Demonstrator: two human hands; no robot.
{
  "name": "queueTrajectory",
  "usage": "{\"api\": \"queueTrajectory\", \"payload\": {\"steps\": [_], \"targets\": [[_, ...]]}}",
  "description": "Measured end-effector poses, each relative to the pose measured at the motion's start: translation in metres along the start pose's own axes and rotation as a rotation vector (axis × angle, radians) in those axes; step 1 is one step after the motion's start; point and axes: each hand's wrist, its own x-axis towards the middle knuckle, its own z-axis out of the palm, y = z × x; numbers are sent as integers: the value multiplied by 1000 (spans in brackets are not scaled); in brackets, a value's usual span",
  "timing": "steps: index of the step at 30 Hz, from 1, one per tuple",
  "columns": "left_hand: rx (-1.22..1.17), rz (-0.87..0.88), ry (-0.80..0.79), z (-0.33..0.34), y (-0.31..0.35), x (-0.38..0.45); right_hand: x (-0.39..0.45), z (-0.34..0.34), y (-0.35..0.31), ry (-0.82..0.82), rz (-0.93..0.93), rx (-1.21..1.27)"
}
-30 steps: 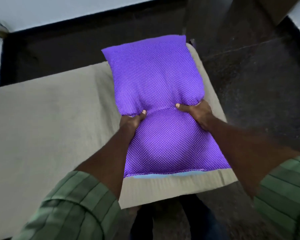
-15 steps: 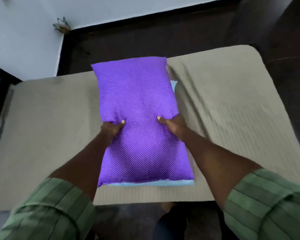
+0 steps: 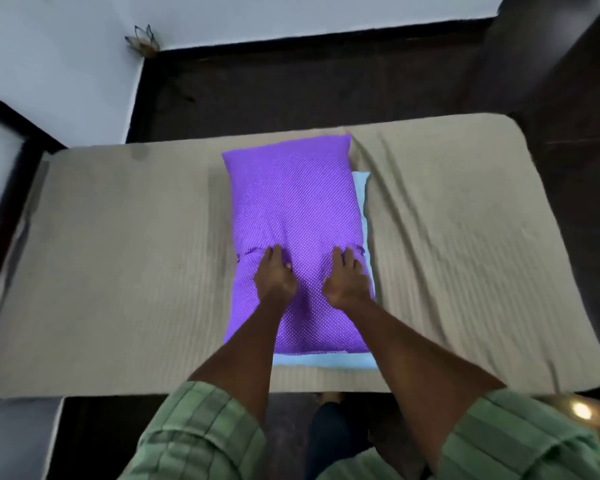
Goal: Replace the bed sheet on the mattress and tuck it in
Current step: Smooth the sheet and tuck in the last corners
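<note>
Pressing one purple pillow point(image 3: 293, 206): two hands, left point(image 3: 274, 278), right point(image 3: 347, 278).

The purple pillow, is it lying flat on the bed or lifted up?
Lying flat. The purple pillow rests on a light blue cloth on the mattress, with the left hand and right hand on top.

Both hands on a purple pillow

The left hand point(image 3: 274, 278) and right hand point(image 3: 347, 280) press flat on the purple pillow point(image 3: 291, 209), seemingly stacked on a light-blue one point(image 3: 326, 361), on the beige mattress point(image 3: 118, 254).
</note>
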Motion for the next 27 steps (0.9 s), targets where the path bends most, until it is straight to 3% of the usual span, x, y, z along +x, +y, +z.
{"api": "queueTrajectory", "payload": {"steps": [3,15,27], "targets": [[-83,62,24,2,16,-19,-24,-9,6,-56,-50,35],[-190,195,-74,33,171,-114,-79,-138,113,116,-8,116],[-265,96,-36,121,335,-195,-89,-221,282,66,-108,147]]}}
